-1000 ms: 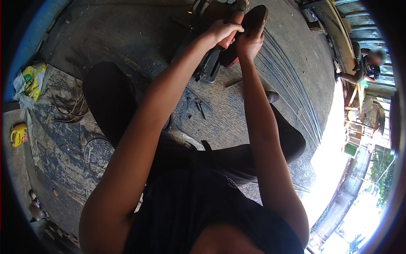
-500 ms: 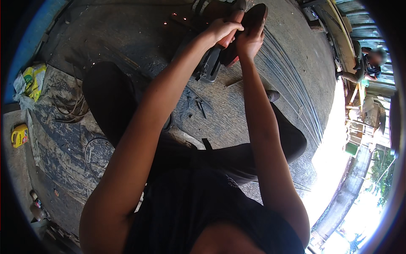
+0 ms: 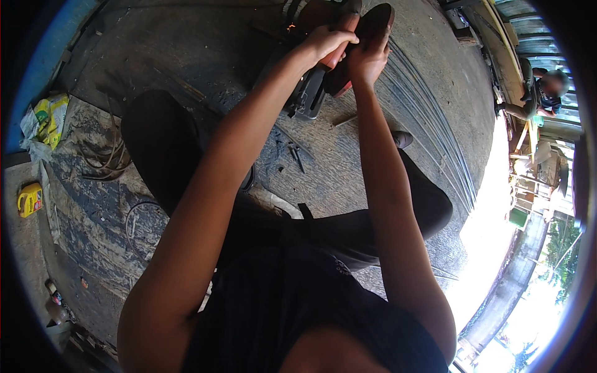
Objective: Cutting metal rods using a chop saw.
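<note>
At the top of the head view stands a power tool with an orange-red body and a dark metal base, which looks like a cut-off saw (image 3: 315,93). My left hand (image 3: 324,45) is wrapped round its orange handle (image 3: 346,25). Just to the right, my right hand (image 3: 368,62) grips the edge of the saw's dark red, round-ended part (image 3: 376,23), fingers pointing away from me. A small orange spark (image 3: 291,27) glows left of the handle. The cutting disc and whatever it touches are hidden from me.
Long thin metal rods (image 3: 429,112) lie on the floor to the right. A small dark tool (image 3: 297,158) lies between my knees. Coiled hose (image 3: 112,155), a yellow bag (image 3: 51,121) and a yellow jug (image 3: 29,199) are at left. Another person (image 3: 547,90) is at far right.
The sparks scattered left of the saw have mostly gone, leaving a small glow close to it. My hands hold almost the same position.
</note>
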Demonstrator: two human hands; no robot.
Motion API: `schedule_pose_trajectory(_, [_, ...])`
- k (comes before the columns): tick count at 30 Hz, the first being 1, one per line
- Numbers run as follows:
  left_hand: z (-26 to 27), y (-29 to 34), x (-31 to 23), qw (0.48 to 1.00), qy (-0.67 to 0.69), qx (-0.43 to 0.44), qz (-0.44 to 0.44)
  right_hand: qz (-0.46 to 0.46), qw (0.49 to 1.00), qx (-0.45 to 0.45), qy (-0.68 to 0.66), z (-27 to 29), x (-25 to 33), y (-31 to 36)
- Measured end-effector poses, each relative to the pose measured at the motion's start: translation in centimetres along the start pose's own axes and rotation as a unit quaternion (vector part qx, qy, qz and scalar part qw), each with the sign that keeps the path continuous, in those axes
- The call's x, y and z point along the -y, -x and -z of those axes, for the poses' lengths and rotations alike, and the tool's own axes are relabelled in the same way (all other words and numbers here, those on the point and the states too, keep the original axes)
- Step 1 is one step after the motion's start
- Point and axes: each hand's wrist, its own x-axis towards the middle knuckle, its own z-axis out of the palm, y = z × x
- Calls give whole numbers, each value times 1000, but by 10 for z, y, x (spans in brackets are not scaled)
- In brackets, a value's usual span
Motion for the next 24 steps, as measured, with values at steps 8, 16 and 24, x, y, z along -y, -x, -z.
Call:
schedule_pose_trajectory(8, [0,-2,1,1000,8,7,-7,9,1000,-8,-14,1,0,1])
schedule_pose_trajectory(16, [0,-3,3,1000,7,8,-9,19,1000,8,3,0,-3,1])
schedule_pose_trajectory(24, [1,-2,3,1000,9,8,-13,8,1000,19,4,1,-2,2])
